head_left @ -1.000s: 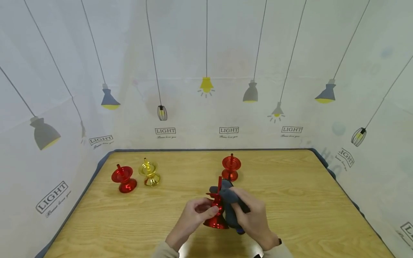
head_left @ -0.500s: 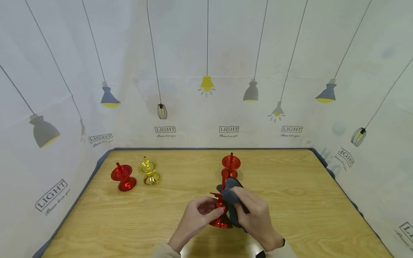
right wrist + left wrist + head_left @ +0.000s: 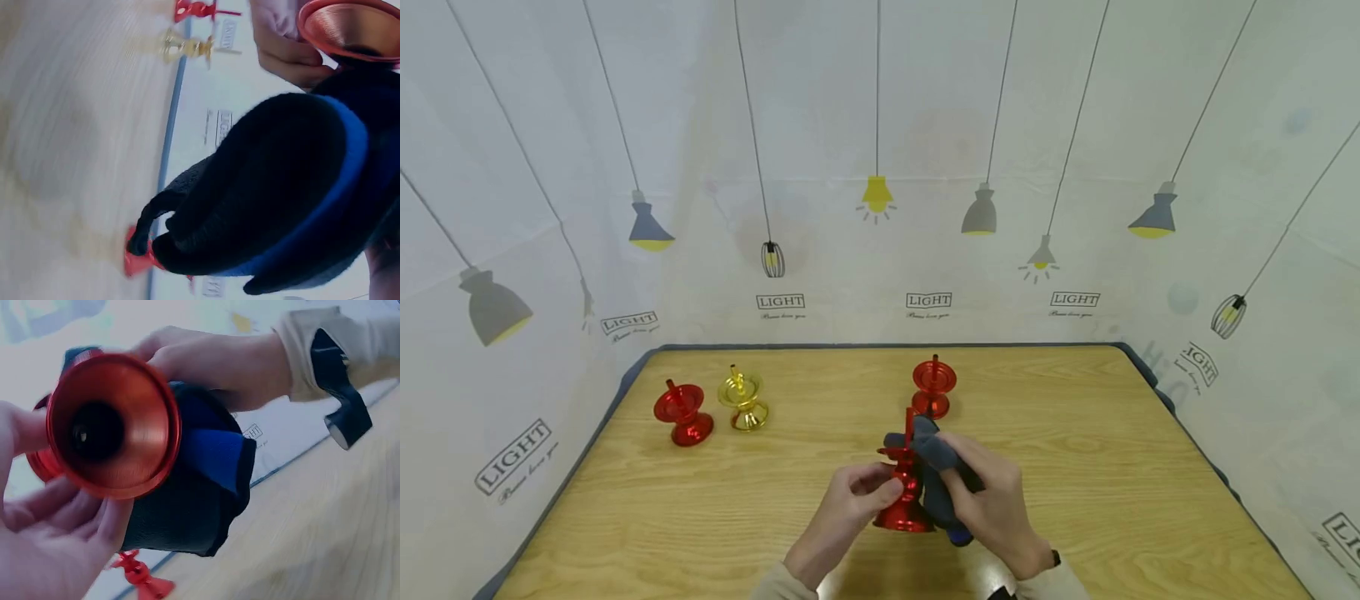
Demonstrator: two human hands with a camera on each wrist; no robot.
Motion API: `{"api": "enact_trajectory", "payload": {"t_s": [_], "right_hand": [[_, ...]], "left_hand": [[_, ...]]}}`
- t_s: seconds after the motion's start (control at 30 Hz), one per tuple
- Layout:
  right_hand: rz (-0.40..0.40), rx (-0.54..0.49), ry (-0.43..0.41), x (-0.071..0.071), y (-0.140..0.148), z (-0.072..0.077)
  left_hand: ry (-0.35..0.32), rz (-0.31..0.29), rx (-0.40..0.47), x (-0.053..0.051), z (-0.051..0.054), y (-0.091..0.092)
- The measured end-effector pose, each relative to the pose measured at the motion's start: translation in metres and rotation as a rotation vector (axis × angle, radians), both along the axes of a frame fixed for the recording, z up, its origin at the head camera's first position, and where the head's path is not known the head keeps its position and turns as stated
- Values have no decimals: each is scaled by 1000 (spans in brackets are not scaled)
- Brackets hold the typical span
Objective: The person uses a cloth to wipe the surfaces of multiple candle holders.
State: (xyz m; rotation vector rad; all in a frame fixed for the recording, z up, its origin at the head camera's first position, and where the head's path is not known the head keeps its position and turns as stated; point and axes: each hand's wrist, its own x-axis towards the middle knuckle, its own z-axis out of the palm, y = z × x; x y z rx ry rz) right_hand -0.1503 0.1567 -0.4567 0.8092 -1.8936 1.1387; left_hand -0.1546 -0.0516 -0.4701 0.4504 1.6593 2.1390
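My left hand [image 3: 848,508] grips a shiny red metal candlestick [image 3: 904,518] by its waist, nearly upright above the table. Its flared, hollow base [image 3: 149,428] faces the left wrist camera. A bunched dark blue-grey cloth [image 3: 934,496] is pinched in my right hand [image 3: 997,504] and lies against the candlestick's right side, near the dish and spike. Folds of this cloth [image 3: 275,169] fill much of the right wrist view, where a brighter blue side shows. The cloth hides part of the candlestick's stem and some right-hand fingers.
On the wooden table [image 3: 1112,467], another red candlestick [image 3: 932,402] stands just beyond my hands. Further left are a gold candlestick [image 3: 747,408] and a red one [image 3: 688,421]. A pale wall sheet [image 3: 820,192] printed with lamps surrounds the table's back and sides.
The held candlestick and both hands shifted slightly right with a tilt, then came back left and more upright. My right hand kept the cloth against it. The standing candlesticks stayed put.
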Motion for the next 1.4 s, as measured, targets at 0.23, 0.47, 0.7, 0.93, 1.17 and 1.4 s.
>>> {"api": "enact_trajectory", "payload": {"t_s": [0.23,0.47,0.7,0.93,1.17,1.4], "right_hand": [[30,-100,-119,-1,-1,-5],[-133,79,131,0,0,1],[-123,148,176,2,-5,6],[-14,-7,82,3,-5,3],[23,-95,-7,5,-9,2],[-98,65,148,4,-6,7]], "left_hand": [[-127,-190,209,-2,-8,-2],[43,132,-219,3,5,7],[125,266,-317,6,10,13],[9,69,-79,2,3,5],[-33,-235,264,-2,-6,-2],[116,6,-146,3,9,5]]}}
